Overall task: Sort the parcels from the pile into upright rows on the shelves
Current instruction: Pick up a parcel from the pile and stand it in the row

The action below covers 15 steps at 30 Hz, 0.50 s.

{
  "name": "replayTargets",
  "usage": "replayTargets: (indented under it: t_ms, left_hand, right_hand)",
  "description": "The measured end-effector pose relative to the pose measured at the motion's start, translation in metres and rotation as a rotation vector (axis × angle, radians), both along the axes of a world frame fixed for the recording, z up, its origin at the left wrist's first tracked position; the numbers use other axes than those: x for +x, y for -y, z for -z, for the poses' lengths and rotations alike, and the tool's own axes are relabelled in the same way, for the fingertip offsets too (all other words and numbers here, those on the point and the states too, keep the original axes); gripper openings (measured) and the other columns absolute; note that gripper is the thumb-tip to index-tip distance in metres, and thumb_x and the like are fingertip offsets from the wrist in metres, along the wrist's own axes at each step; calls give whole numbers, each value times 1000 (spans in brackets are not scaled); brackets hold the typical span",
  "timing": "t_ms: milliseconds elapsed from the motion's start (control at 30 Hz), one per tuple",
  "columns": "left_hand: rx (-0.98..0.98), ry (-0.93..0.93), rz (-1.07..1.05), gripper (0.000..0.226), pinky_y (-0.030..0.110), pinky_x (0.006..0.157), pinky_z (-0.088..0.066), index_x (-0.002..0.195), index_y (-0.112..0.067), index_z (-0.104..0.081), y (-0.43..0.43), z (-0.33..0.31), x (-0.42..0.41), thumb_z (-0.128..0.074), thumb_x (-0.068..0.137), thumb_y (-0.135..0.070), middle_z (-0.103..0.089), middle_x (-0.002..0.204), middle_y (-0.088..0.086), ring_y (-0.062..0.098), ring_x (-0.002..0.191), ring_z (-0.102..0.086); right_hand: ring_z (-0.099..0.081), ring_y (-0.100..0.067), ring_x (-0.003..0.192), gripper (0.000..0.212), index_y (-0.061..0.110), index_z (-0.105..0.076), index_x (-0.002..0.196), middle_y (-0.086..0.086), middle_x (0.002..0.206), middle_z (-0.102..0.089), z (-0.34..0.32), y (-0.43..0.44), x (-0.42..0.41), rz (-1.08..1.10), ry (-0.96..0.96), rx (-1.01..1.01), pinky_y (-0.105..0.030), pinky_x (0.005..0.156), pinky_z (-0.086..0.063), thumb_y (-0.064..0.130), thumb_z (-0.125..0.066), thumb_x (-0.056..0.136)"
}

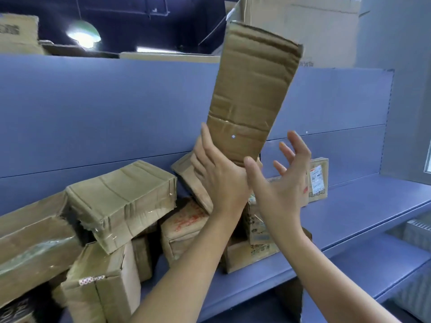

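Matt creased cardboard showing on the parcel (254,89), glossy wrinkled tape (144,214) glinting across the lower-left pile (121,187), shelf (363,201) looking smooth, matt.

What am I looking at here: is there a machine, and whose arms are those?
No machine: a person wears one camera on the head, looking forward and down, so the two bare arms are their own. The left hand grips the lower end of a long flat cardboard parcel, raised and slightly tilted. The right hand is open beside it, fingers spread, holding nothing. On the blue shelf lies a jumbled pile of taped parcels; further right one labelled parcel stands upright by the back panel.
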State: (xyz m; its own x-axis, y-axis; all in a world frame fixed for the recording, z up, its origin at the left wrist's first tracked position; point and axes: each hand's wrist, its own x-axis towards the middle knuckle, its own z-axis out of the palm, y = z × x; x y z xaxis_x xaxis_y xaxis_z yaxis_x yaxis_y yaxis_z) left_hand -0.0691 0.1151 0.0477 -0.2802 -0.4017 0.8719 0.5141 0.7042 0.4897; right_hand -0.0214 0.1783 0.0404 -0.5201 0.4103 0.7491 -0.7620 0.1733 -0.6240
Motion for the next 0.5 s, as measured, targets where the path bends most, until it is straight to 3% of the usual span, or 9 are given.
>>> replayTargets:
  t_ms: [167,233,300,400,500]
  left_hand:
    - [-207,-274,-343,52,46,96,-41,136,-14,-29,12,7,-5,-54,94,-31,-34,133,6,26,116,-41]
    - [-308,-314,-421,41,51,97,-41,133,-14,-33,18,13,-6,-44,98,-30,-36,131,7,25,113,-42]
    - [-400,-299,-454,44,56,98,-39,135,-16,-32,25,23,-6,-43,96,-33,-35,132,7,26,114,-40]
    - [-526,-330,-451,73,61,97,-36,147,-26,-11,38,44,-6,-56,90,-35,-33,135,10,29,117,-39]
    - [-580,-359,-429,86,63,98,-33,139,-26,-13,42,58,-3,-72,78,-27,-33,137,14,31,119,-40]
  right_hand:
    - [-31,14,124,120,20,2,149,8,147,-18,-34,25,10,-125,92,-95,-6,103,-32,36,-85,68]
    - [-24,2,137,128,21,12,149,6,154,-8,-35,29,4,-232,193,-200,-20,113,-29,41,-85,67]
    - [-20,-13,144,131,24,18,148,3,158,-1,-32,32,-3,-324,300,-293,-36,118,-26,48,-82,67]
    - [-15,-18,147,125,22,18,149,1,160,7,-28,35,-9,-378,416,-400,-35,113,-19,53,-75,72]
    - [-20,-20,143,119,24,11,151,0,159,1,-28,35,-15,-399,462,-430,-36,108,-24,51,-75,72]
